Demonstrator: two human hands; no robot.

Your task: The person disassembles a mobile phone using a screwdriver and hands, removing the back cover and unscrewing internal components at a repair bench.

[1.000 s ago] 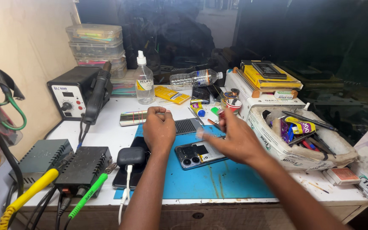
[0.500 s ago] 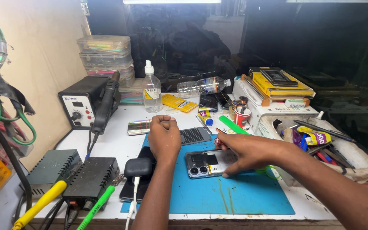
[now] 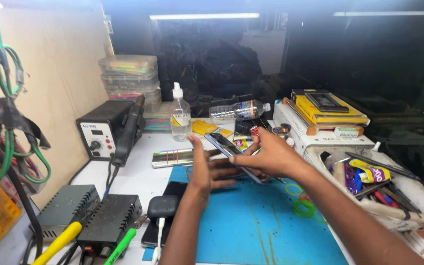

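Phone repair workshop, soldering station (image 3: pixel 105 136), blue work mat (image 3: pixel 261 230), cluttered tool tray (image 3: pixel 393 196)

Both hands hold a smartphone (image 3: pixel 231 152) tilted above the blue mat (image 3: pixel 251 221) near the middle of the surface (image 3: pixel 138 174). The right hand (image 3: pixel 271 157) grips its upper edge; the left hand (image 3: pixel 204 172) is open beneath it. A clear squeeze bottle (image 3: pixel 179 115) stands toward the surface's far edge, a black soldering station (image 3: pixel 104 135) at its left edge.
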